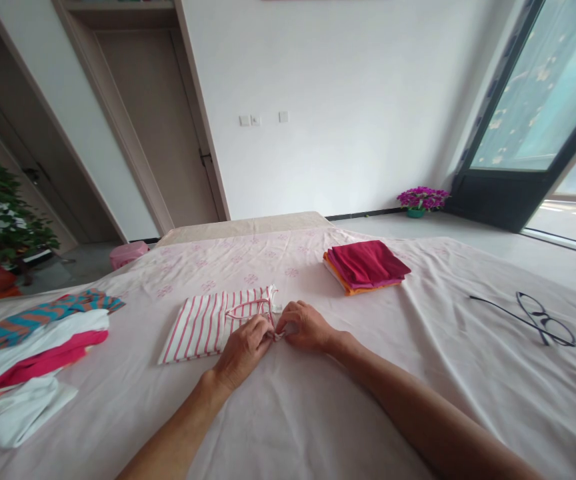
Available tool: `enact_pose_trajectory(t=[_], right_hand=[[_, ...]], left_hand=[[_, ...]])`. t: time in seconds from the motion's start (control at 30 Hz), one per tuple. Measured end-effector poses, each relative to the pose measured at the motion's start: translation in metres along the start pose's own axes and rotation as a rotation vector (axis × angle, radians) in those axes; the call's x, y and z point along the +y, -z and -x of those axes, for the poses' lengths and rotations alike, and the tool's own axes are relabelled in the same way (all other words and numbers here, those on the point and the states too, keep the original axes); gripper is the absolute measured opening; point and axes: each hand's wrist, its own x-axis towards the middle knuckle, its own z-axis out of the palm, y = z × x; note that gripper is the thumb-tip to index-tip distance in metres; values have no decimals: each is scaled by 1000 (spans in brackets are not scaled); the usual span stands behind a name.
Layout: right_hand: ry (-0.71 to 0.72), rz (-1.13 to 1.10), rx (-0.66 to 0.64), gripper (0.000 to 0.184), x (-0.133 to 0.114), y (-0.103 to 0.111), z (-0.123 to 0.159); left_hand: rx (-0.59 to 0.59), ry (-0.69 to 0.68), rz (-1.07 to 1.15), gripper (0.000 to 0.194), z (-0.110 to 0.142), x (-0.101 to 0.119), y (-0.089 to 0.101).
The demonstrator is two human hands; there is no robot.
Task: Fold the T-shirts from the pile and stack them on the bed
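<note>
A folded white garment with red stripes [201,328] lies flat in front of me, left of the middle. A thin pinkish tie [245,305] makes a loose loop on top of it. At the garment's near right corner, my left hand [248,343] and my right hand [308,327] meet with fingers pinched. Both grip a short twisted piece of the tie [279,336] between them. Fingertips partly hide that piece. To the right, beyond my right hand, sits a neat stack of folded cloths [368,265], dark red on top and orange below.
Loose clothes [33,363] in white, red and striped blue-brown lie at the left. Black-framed glasses [543,321] rest at the right on the pale bed sheet [418,360]. A pink stool [129,253] and purple flowers [422,199] stand on the floor beyond.
</note>
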Motion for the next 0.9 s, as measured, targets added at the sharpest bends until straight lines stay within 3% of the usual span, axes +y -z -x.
enact_pose_trajectory(t=[0.17,0.37,0.53,0.73,0.9], right_hand=[[-63,88,18,17,-11,-2,3],[-149,172,46,7,-16,-5,1],[-195,143,41,16,-11,0,1],[-474,137,107,24,0,7,-17],[-584,229,53,24,0,3,-41]], left_hand=[[66,81,-11,14,2,-2,-1],[-11,48,-87,26,2,-2,1],[-76,20,-188,40,7,0,1],[-93,27,-211,41,11,4,3],[-77,28,-213,42,12,1,1]])
